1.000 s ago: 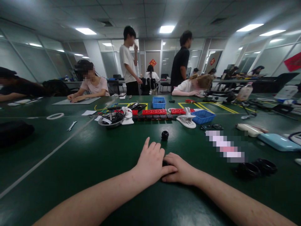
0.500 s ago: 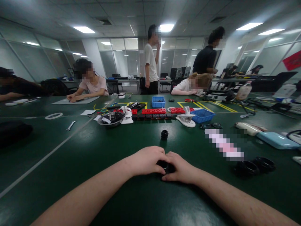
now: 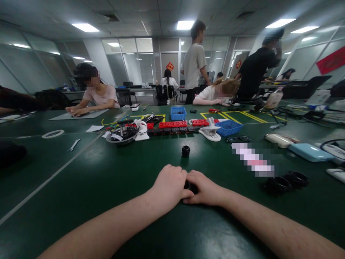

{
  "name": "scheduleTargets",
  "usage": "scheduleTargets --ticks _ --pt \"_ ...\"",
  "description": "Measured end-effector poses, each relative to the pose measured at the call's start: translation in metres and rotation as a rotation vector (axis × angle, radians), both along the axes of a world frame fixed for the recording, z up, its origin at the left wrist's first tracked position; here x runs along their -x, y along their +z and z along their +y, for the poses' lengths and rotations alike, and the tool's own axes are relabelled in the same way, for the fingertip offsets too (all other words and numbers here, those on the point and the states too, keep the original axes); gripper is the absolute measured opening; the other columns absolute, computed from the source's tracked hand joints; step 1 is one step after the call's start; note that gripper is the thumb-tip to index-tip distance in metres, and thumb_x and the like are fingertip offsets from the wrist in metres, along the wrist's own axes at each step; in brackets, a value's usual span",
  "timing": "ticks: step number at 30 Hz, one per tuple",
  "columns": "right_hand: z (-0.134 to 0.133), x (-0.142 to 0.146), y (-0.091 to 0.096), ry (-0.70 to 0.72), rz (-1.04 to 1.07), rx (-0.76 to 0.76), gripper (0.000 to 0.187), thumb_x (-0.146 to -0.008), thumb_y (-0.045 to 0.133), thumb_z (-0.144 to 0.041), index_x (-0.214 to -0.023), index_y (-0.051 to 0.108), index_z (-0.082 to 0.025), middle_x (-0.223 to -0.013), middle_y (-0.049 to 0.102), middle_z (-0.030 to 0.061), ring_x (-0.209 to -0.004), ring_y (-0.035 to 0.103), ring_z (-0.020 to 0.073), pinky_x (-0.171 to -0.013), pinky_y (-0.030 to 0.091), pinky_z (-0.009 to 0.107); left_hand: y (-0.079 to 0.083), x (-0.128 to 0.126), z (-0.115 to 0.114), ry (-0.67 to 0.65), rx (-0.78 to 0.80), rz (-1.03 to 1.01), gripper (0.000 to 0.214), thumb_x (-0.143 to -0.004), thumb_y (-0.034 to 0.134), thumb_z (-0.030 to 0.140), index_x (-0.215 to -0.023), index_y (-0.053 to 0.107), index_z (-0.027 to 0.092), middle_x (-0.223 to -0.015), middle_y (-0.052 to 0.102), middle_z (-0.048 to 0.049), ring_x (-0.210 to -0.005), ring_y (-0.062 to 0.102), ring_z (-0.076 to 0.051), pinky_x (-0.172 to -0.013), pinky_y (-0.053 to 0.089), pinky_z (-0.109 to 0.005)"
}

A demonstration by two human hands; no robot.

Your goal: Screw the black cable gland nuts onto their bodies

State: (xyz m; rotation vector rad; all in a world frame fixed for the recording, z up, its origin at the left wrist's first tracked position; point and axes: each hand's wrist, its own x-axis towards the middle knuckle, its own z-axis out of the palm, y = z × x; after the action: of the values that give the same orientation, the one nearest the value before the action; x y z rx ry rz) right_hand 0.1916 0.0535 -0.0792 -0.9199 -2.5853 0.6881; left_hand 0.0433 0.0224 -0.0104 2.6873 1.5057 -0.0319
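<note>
Over the green table [image 3: 140, 162], my left hand [image 3: 170, 184] and my right hand [image 3: 204, 189] close around a black cable gland [image 3: 192, 187] from both sides. Most of that round part is hidden behind my fingers; only a dark piece with a hole shows between them. Thumbs point inward along its near side. Just beyond my hands a smaller black cable gland [image 3: 185, 151] stands upright. To the right lie two larger black ring-shaped gland parts [image 3: 279, 184], close together.
Behind are red socket strips [image 3: 172, 124], a bowl of cables [image 3: 122, 133], a white clip stand [image 3: 210, 132] and blue bins [image 3: 229, 127]. A wrench [image 3: 74, 144] and white ring [image 3: 53, 134] lie left. A light-blue case [image 3: 309, 152] is at right. Several people sit or stand beyond.
My left hand has turned further over the black cable gland, its knuckles now higher and covering more. The view has shifted slightly. Two standing people have moved right.
</note>
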Motion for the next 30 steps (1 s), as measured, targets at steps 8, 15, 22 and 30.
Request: scheduleTargets --ticks 8,15,22,30 --pt "-0.001 0.001 0.002 -0.008 -0.014 -0.027 0.033 -0.059 0.073 -0.033 -0.084 0.060 -0.016 -0.080 0.058 0.0018 -0.076 0.050 0.0172 -0.072 0.036 0.030 -0.011 -0.005 -0.002 0.041 -0.101 0.042 0.041 -0.076 0.055 0.049 -0.079 0.062 0.009 -0.077 0.063 -0.0124 -0.076 0.058 -0.028 -0.072 0.042 -0.040" --pt "0.000 0.000 0.003 0.019 0.002 -0.036 0.035 -0.059 0.074 -0.033 -0.087 0.061 -0.016 -0.081 0.059 0.0017 -0.076 0.050 0.0169 -0.072 0.035 0.030 -0.021 0.000 0.004 0.051 -0.193 -0.057 0.043 -0.073 0.050 0.056 -0.069 0.057 0.014 -0.067 0.060 -0.0077 -0.068 0.058 -0.025 -0.064 0.042 -0.036" --pt "0.002 -0.002 0.001 0.038 0.003 -0.024 0.035 -0.060 0.074 -0.037 -0.086 0.062 -0.016 -0.080 0.058 0.0017 -0.075 0.050 0.0162 -0.071 0.036 0.029 -0.016 0.006 0.005 -0.008 -0.115 -0.059 0.051 -0.078 0.039 0.062 -0.070 0.057 0.015 -0.070 0.060 -0.0073 -0.070 0.057 -0.025 -0.067 0.041 -0.039" --pt "0.000 -0.003 0.002 0.030 0.003 -0.024 0.034 -0.061 0.073 -0.038 -0.084 0.061 -0.016 -0.082 0.057 0.0021 -0.078 0.049 0.0168 -0.073 0.037 0.030 0.003 0.030 0.013 -0.167 0.050 -0.258 0.027 -0.076 0.059 0.041 -0.093 0.060 0.020 -0.095 0.061 -0.0030 -0.090 0.055 -0.021 -0.079 0.042 -0.034"
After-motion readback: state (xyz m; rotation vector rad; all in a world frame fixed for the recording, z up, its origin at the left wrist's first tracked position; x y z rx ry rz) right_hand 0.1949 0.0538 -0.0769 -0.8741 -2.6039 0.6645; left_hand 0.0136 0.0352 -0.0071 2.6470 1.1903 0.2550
